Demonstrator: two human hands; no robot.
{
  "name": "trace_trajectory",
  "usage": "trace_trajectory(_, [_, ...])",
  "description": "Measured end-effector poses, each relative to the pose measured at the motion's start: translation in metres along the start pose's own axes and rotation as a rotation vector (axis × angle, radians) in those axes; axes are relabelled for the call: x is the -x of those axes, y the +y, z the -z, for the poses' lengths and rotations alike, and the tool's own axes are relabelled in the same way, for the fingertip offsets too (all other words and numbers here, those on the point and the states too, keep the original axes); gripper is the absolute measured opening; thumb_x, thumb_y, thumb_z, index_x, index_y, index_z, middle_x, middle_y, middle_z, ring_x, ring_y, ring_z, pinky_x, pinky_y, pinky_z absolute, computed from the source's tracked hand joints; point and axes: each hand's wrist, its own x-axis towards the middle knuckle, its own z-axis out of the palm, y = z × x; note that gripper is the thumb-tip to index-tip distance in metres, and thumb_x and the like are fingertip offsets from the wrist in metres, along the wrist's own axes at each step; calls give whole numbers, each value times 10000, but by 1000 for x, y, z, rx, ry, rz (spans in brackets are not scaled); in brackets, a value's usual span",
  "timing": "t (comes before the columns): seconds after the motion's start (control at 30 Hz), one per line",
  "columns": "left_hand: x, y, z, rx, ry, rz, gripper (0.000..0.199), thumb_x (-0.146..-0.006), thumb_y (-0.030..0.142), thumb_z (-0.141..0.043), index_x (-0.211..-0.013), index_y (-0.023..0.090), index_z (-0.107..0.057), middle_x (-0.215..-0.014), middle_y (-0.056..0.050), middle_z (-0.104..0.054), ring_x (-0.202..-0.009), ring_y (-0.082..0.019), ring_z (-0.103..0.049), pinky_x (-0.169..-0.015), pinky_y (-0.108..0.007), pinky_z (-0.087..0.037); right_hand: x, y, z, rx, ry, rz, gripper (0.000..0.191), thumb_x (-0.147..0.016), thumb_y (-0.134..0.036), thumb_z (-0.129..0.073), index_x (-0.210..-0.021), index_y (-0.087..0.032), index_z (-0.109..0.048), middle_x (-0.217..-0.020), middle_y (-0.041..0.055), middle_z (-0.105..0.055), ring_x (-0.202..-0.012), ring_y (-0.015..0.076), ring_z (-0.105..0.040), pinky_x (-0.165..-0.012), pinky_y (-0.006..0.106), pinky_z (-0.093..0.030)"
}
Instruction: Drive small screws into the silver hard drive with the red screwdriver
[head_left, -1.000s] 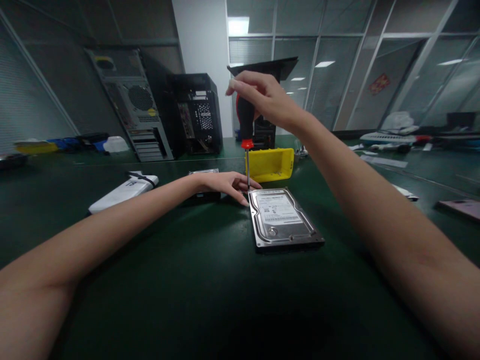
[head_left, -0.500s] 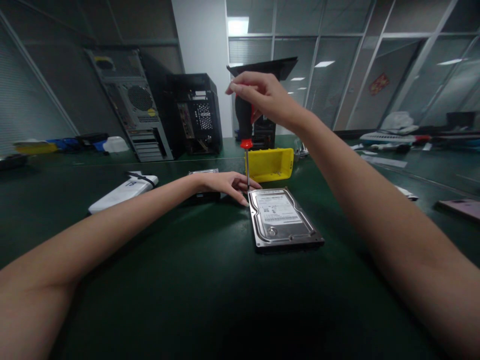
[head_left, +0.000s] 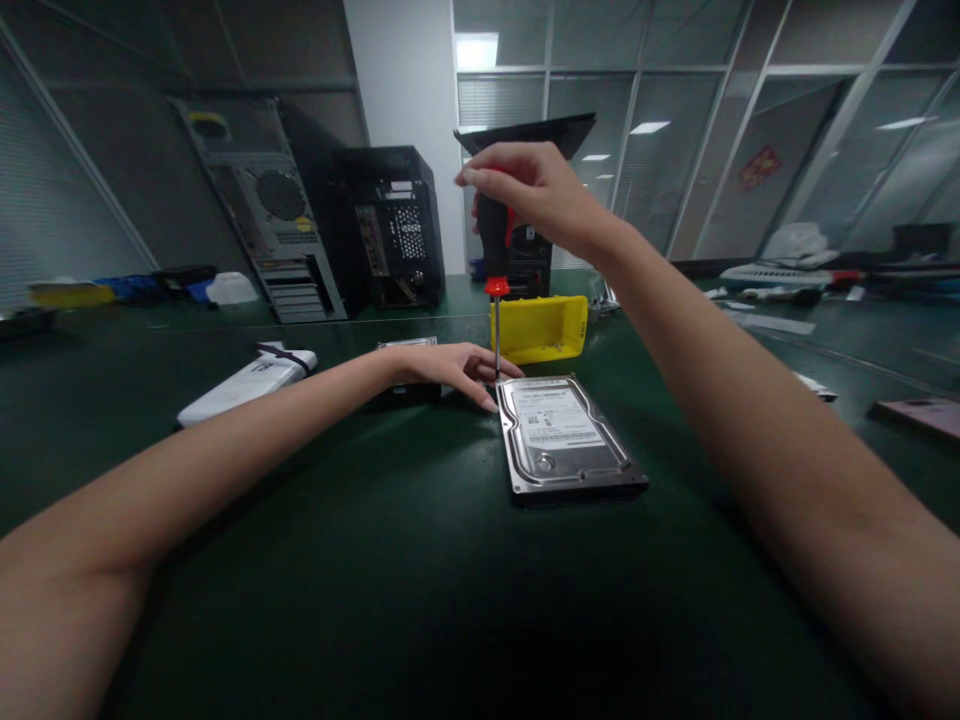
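A silver hard drive (head_left: 559,430) with a white label lies flat on the dark green table (head_left: 360,560). My right hand (head_left: 525,185) is closed round the top of a black and red screwdriver (head_left: 495,235), which stands upright with its tip at the drive's far left corner. The fingers of my left hand (head_left: 465,372) are spread at that same corner, beside the shaft, with thumb and fingertips near the drive's edge. Behind the drive stands a yellow bin (head_left: 540,330) with its opening facing me; small bits lie inside it.
Another drive (head_left: 409,392) is partly hidden behind my left wrist. A white box (head_left: 247,387) with a black strap lies to the left. Computer cases (head_left: 292,210) stand at the back left. At the right edge lies a pink phone-like object (head_left: 922,415).
My right hand and the screwdriver's handle have shifted very slightly to the right. My left hand and the drive have stayed in place.
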Motion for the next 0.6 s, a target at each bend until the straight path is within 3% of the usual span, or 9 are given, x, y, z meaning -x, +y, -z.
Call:
trace_trajectory(0.17, [0, 0, 0, -12, 8, 3, 644, -706, 163, -710, -1290, 235, -449, -1330, -52, -497, -1201, -183, -482, -1023, -342, -361, 4, -5, -1, -67, -16, -81, 311, -971, -276, -338, -1117, -92, -542, -838, 48, -577, -704, 68, -574, -594, 184, -499])
trace_trajectory(0.37, [1, 2, 0, -21, 11, -5, 639, -707, 163, -710, -1289, 222, -452, -1335, -57, -492, -1209, -187, -475, -1022, -336, -358, 4, -7, -3, -68, -12, -107, 284, -963, -228, -349, -1179, -102, -485, -832, 31, -556, -651, 53, -551, -538, 163, -486])
trace_trajectory(0.6, [0, 0, 0, -10, 5, -12, 632, -703, 151, -710, -1278, 233, -462, -1327, -50, -501, -1203, -181, -481, -1016, -332, -367, 3, -6, -2, -55, 4, -113, 153, -923, -243, -425, -863, -144, -524, -649, -27, -476, -552, 43, -511, -462, 130, -429])
